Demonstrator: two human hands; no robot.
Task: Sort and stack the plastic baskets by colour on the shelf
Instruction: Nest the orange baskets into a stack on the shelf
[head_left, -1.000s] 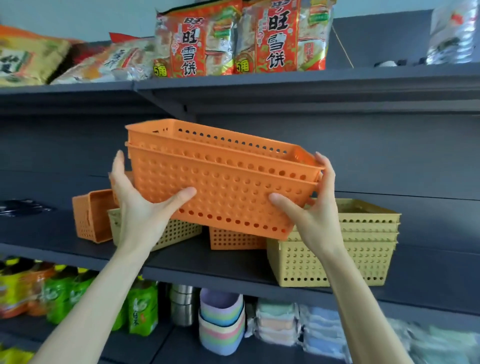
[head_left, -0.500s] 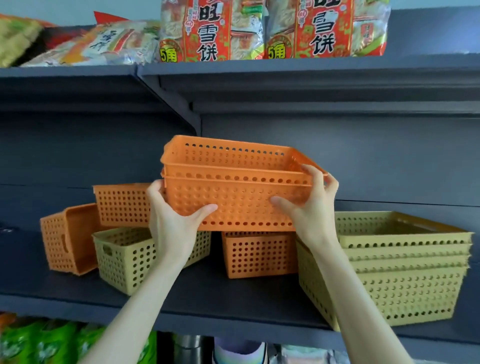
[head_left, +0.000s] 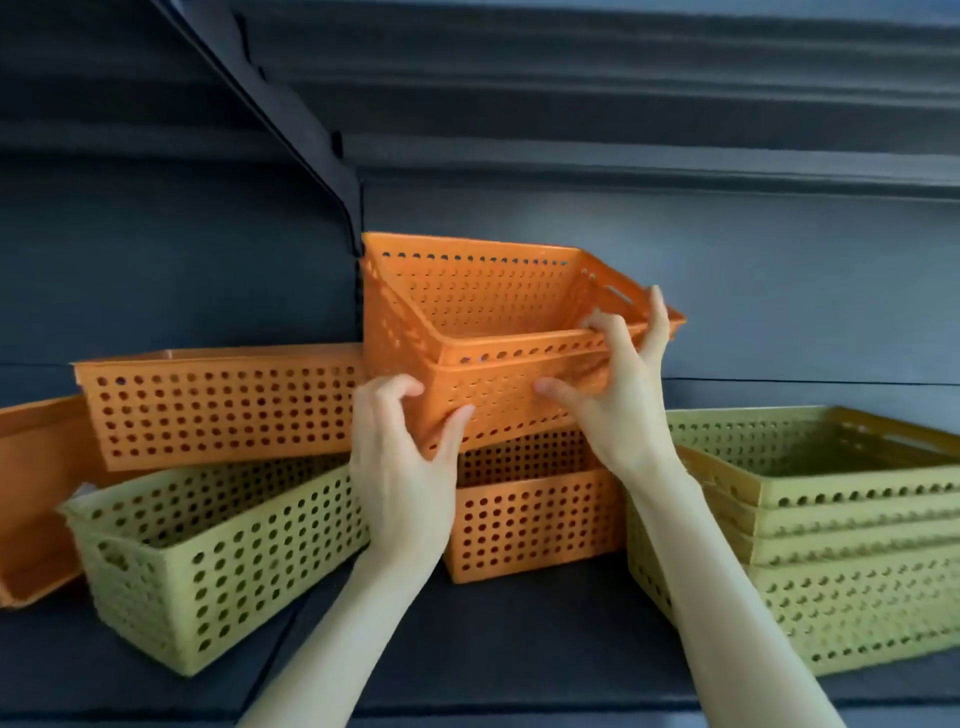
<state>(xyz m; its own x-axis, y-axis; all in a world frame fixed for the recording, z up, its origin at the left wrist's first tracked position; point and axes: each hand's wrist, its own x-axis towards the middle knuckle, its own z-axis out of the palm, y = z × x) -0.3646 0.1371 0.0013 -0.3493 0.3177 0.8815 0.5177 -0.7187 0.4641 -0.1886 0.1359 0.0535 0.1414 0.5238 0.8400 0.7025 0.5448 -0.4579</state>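
Two bare hands hold a nested pair of orange baskets (head_left: 483, 332) tilted above a dark grey shelf (head_left: 519, 634), the open mouth tipped toward the camera. The left hand (head_left: 402, 467) grips the pair's lower front corner, thumb pressed on the perforated front wall and fingers curled round the left edge. The right hand (head_left: 618, 395) clasps the right end, thumb on the front wall, fingers hooked over the rim.

Directly beneath the held pair, a single orange basket (head_left: 530, 514) stands upright on the shelf between the two forearms; the pair's underside appears to be touching or just above its rim, which of the two cannot be told. To the left, another orange basket (head_left: 218, 405) rests on top of a green basket (head_left: 218, 556), with a further orange basket (head_left: 31, 499) on its side at the frame's left edge. To the right, well clear of the hands, stands a stack of green baskets (head_left: 841, 566).
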